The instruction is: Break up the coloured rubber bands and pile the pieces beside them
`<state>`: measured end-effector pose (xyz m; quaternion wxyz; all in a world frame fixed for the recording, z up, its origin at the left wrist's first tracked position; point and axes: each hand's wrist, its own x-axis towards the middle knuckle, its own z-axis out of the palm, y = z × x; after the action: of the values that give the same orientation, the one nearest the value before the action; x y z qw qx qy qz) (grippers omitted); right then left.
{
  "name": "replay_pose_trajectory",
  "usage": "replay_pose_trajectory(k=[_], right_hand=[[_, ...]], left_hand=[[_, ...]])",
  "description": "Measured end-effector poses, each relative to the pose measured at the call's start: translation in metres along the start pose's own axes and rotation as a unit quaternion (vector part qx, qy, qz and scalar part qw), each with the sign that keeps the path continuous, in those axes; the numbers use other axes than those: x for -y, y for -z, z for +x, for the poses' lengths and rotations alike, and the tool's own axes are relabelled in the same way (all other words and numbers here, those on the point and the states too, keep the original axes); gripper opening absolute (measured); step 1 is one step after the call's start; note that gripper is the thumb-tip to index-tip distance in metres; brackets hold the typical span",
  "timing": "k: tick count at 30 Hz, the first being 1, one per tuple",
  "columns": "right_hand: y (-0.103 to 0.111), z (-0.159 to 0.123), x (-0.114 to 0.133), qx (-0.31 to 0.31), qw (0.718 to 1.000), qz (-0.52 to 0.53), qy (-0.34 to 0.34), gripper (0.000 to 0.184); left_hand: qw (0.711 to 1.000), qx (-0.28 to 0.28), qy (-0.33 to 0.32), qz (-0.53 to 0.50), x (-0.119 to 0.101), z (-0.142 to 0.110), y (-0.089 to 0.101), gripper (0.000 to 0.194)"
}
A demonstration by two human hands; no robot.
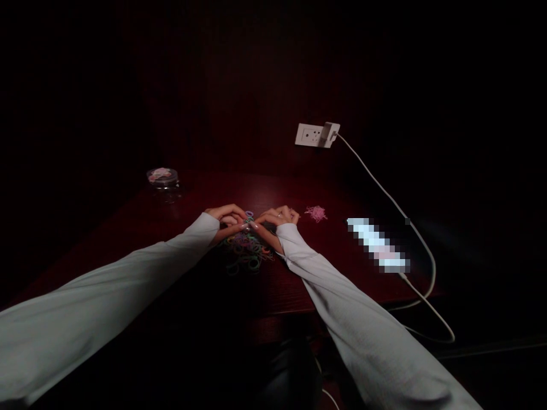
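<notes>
My left hand (228, 218) and my right hand (278, 217) come together above the table, thumbs and fingers pinched and fingertips almost touching. Between the fingertips shows a small lilac hair tie (249, 214), with a bit of green just below it; the fingers cover most of what they grip. Under and in front of both hands lies a loose pile of small coloured hair ties (248, 250) in green, purple, orange and pink. Just beyond my right hand, to its right, is a little heap of thin pink elastic bands (317, 213).
A round clear container (163, 177) with a pinkish label stands at the back left of the dark red table (282, 290). A lit phone (378, 245) lies at right. Its white cable (384, 185) loops off the edge up to a charger in the wall socket (308, 135).
</notes>
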<state>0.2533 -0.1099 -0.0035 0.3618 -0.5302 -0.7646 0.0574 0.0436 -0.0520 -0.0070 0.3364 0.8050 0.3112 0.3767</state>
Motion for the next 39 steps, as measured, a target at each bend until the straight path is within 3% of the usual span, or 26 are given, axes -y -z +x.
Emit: replay_pose_trajectory(k=[7,21,26,39], right_hand=[[-0.002,0.001,0.001,0.013,1.000,-0.004,0.025,0.031],[-0.002,0.000,0.000,0.006,1.000,-0.013,0.007,0.033],[-0.005,-0.001,-0.001,0.027,0.995,-0.082,0.055,0.039],[-0.004,-0.002,-0.002,0.013,0.996,-0.062,0.061,0.028]], left_hand=[[1.000,0.006,-0.005,-0.021,0.006,0.002,0.000,0.032],[0.998,0.021,-0.012,-0.064,0.026,0.009,0.001,0.036],[0.998,0.011,-0.018,-0.058,0.036,0.013,-0.002,0.043],[0.996,0.029,-0.007,-0.083,0.028,0.009,-0.003,0.047]])
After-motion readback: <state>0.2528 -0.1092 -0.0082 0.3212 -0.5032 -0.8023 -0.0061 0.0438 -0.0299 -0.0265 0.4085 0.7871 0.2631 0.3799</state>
